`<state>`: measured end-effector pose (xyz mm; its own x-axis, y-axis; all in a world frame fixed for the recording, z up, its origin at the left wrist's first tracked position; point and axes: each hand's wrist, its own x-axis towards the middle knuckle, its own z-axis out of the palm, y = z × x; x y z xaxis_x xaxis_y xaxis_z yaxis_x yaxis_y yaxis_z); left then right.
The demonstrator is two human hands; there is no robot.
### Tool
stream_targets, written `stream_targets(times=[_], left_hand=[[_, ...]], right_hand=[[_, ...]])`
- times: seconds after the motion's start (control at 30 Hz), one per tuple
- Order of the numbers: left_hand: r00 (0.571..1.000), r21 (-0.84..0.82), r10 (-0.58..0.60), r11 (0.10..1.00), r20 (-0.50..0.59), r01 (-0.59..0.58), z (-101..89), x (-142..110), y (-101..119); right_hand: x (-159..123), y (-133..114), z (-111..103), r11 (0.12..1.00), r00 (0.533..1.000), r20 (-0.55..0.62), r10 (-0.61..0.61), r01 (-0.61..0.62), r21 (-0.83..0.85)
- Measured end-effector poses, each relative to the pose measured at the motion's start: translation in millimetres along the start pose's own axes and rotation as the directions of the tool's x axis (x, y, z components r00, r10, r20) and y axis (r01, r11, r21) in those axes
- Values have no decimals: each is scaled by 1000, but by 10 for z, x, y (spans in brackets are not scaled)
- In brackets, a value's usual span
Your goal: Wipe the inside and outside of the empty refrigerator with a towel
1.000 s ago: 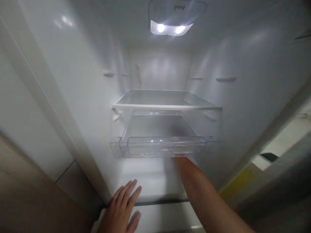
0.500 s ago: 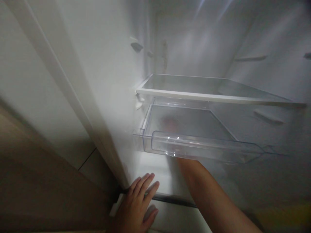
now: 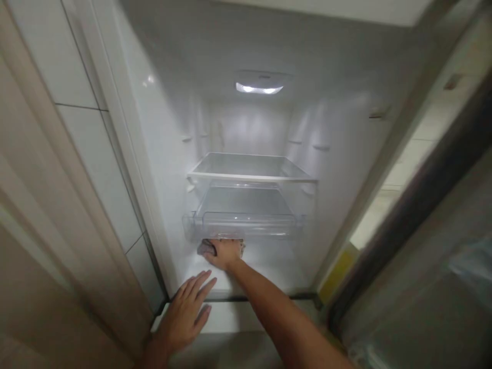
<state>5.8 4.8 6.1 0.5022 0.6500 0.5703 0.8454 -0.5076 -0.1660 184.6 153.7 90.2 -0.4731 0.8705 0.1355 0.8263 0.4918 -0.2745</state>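
I look into an open, lit fridge compartment. My right hand (image 3: 223,252) reaches in under the clear plastic drawer (image 3: 246,225) and presses a greyish cloth (image 3: 205,248) onto the white floor of the compartment, fingers closed on it. My left hand (image 3: 188,310) lies flat with spread fingers on the front ledge of the fridge (image 3: 238,318), holding nothing. A glass shelf (image 3: 249,169) sits just above the drawer.
The fridge lamp (image 3: 258,88) glows at the top back. A tiled wall (image 3: 88,154) and a wooden panel (image 3: 34,230) stand at the left. The open fridge door (image 3: 430,230) is at the right, with a plastic bag (image 3: 474,266) in it.
The view has pulled back and centred on the fridge. My right hand, earlier hidden behind the drawer, has come forward to the front left of the floor with the cloth. The left hand stays put.
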Motion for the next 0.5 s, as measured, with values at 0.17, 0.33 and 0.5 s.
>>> stream_targets(times=[0.17,0.33,0.5], left_hand=[[996,24,50,999,-78,-49,24,25,-8],[984,16,97,995,-146,-96,113,24,-34],[969,34,154,988,-194,-150,255,4,-129]], right_hand=[[-480,191,-37,996,996,-11,-87,88,29],[-689,664,-162,993,996,12,91,-92,73],[-690,1179,-283,918,914,-88,397,-395,37]])
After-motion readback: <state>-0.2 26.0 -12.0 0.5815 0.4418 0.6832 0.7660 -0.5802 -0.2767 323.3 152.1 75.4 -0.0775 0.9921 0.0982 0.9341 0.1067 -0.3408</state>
